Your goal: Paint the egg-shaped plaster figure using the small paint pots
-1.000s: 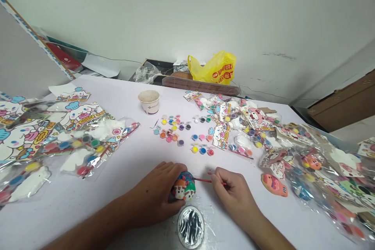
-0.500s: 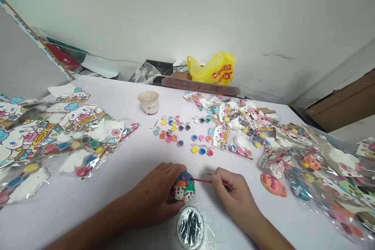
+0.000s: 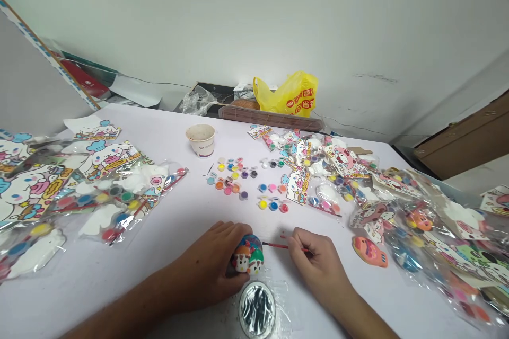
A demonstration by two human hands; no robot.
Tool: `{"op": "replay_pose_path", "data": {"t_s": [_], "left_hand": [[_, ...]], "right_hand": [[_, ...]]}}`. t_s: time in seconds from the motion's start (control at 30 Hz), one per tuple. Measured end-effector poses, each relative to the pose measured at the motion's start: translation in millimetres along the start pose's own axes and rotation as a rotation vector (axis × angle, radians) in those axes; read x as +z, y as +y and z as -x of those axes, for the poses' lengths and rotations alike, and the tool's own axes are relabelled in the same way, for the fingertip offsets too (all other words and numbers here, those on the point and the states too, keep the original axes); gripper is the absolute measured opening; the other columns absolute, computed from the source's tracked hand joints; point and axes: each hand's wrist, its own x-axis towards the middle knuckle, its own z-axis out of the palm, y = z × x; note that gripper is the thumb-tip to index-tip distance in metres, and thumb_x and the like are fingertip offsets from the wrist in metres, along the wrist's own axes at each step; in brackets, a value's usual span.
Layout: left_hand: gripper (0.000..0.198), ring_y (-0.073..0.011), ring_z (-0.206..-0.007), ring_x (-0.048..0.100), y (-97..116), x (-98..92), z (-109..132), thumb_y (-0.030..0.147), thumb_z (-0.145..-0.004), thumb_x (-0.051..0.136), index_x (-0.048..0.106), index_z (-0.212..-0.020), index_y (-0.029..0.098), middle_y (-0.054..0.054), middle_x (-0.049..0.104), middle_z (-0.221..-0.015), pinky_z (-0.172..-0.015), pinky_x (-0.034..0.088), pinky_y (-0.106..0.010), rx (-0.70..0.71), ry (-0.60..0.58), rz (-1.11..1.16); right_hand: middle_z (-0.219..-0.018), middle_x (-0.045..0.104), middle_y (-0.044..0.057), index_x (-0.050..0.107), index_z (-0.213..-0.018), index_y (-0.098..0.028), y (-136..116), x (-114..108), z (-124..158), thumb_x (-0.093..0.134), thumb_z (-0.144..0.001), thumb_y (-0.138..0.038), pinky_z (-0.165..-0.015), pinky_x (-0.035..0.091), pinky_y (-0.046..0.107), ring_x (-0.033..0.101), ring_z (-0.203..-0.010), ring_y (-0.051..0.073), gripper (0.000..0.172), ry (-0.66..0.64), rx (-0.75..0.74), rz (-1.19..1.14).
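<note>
My left hand (image 3: 220,259) is wrapped round a small painted figurine (image 3: 249,257), blue at the back, with two white-faced characters in orange and green on its front. Between the fingers of my right hand (image 3: 316,257) is a thin red paintbrush (image 3: 278,246). Its dark tip points left and lies close to the figurine's right side, with a slight gap showing. Below the figurine, a round silver-rimmed disc (image 3: 257,310) lies on clear plastic. Several small open paint pots (image 3: 273,205) sit on the white table beyond my hands.
A paper cup (image 3: 201,141) stands farther back. Bagged craft kits (image 3: 119,190) lie on the left, and more packets (image 3: 413,217) cover the right side. A painted orange-pink piece (image 3: 369,252) rests right of my right hand. Behind the table is a yellow plastic bag (image 3: 286,95).
The brush tip has come off the figurine's right side to a small gap. My left hand keeps its hold, and the view has shifted very slightly.
</note>
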Motion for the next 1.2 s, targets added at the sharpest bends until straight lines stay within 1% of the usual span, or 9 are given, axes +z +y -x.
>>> {"op": "replay_pose_path", "data": {"t_s": [0.17,0.33,0.5,0.63,0.73,0.8,0.97,1.2], "left_hand": [[0.040,-0.0264,-0.098,0.052,-2.0,0.9,-0.7,0.021,-0.080,0.067,0.050,-0.116,0.023,-0.003,0.059,-0.108,-0.086,0.041,-0.040,0.004,0.002,0.002],[0.041,-0.0271,-0.100,0.052,1.1,-1.0,-0.2,0.020,-0.080,0.067,0.049,-0.117,0.022,-0.004,0.059,-0.110,-0.088,0.041,-0.041,-0.009,-0.013,-0.007],[0.041,-0.0276,-0.101,0.053,0.9,-0.4,0.3,0.020,-0.079,0.066,0.049,-0.117,0.023,-0.004,0.060,-0.110,-0.088,0.042,-0.042,-0.018,-0.018,-0.020],[0.048,-0.0270,-0.104,0.052,-4.8,3.2,1.2,0.017,-0.081,0.065,0.044,-0.123,0.026,-0.004,0.058,-0.117,-0.092,0.042,-0.043,0.017,0.005,-0.022],[0.051,-0.0267,-0.107,0.052,-8.9,5.7,2.1,0.016,-0.083,0.063,0.040,-0.127,0.028,-0.004,0.056,-0.122,-0.094,0.043,-0.043,0.028,0.035,-0.026],[0.051,-0.0262,-0.106,0.053,-10.6,6.8,2.7,0.016,-0.083,0.063,0.039,-0.127,0.028,-0.004,0.056,-0.122,-0.094,0.044,-0.042,0.029,0.043,-0.022],[0.051,-0.0243,-0.101,0.055,-11.5,8.2,3.6,0.015,-0.084,0.060,0.037,-0.127,0.029,-0.003,0.057,-0.117,-0.090,0.046,-0.040,0.028,0.069,-0.041],[0.049,-0.0249,-0.099,0.055,-7.1,6.7,2.3,0.015,-0.082,0.060,0.040,-0.125,0.027,-0.004,0.058,-0.116,-0.090,0.046,-0.040,0.012,0.044,-0.070]], "right_hand": [[-0.058,0.029,-0.005,0.028,-0.062,-0.022,-0.2,0.3,0.9,0.044,-0.094,-0.030,-0.049,0.021,0.025,0.027,-0.054,0.011,0.037,-0.041,-0.006,-0.013],[-0.057,0.026,-0.006,0.026,-0.061,-0.022,0.0,0.3,2.0,0.044,-0.093,-0.027,-0.048,0.020,0.025,0.025,-0.053,0.011,0.037,0.000,0.001,-0.015],[-0.058,0.029,-0.005,0.027,-0.062,-0.022,-1.1,1.0,0.6,0.045,-0.094,-0.030,-0.048,0.021,0.025,0.026,-0.054,0.011,0.037,-0.031,-0.007,-0.019],[-0.056,0.027,-0.006,0.026,-0.061,-0.023,-2.3,-1.7,-0.9,0.044,-0.093,-0.029,-0.047,0.020,0.025,0.025,-0.052,0.011,0.037,0.032,-0.018,-0.021],[-0.056,0.028,-0.006,0.028,-0.062,-0.023,-2.7,-3.9,0.6,0.043,-0.095,-0.032,-0.048,0.021,0.025,0.026,-0.052,0.011,0.038,0.055,-0.053,-0.052],[-0.057,0.030,-0.005,0.030,-0.062,-0.022,-2.3,-4.1,2.1,0.043,-0.096,-0.034,-0.049,0.023,0.025,0.028,-0.053,0.011,0.038,0.044,-0.059,-0.072],[-0.059,0.033,-0.005,0.036,-0.065,-0.022,-0.5,-1.0,3.4,0.045,-0.098,-0.040,-0.050,0.025,0.025,0.030,-0.055,0.012,0.039,0.007,-0.017,-0.099],[-0.059,0.035,-0.005,0.040,-0.066,-0.021,-1.0,5.2,-0.2,0.044,-0.098,-0.043,-0.051,0.028,0.024,0.033,-0.055,0.013,0.040,0.003,-0.030,-0.092]]}}
